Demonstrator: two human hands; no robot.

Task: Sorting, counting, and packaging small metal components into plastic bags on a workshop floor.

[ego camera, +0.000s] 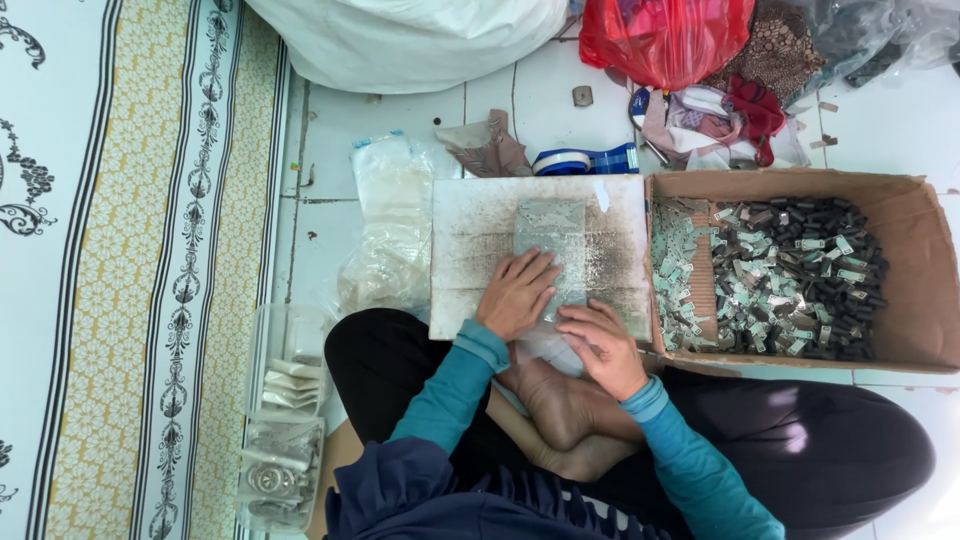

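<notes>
Pressing a Clear Packet Flat on a Stained Board

Sitting cross-legged on the white tiled floor (380,110), a person in teal sleeves works over a stained white board (470,230) laid across the lap. The left hand (515,293) lies palm down, fingers spread flat, on the near end of a clear plastic packet (549,235) of small grey-green pieces resting on the middle of the board. The right hand (605,345) sits at the board's near edge, its fingers curled and pinching the packet's lower end. Touching the board's right edge stands an open cardboard box (915,270) heaped with black parts and grey-green tags (790,280). Empty clear bags (385,235) lie just beside the board's left edge.
</notes>
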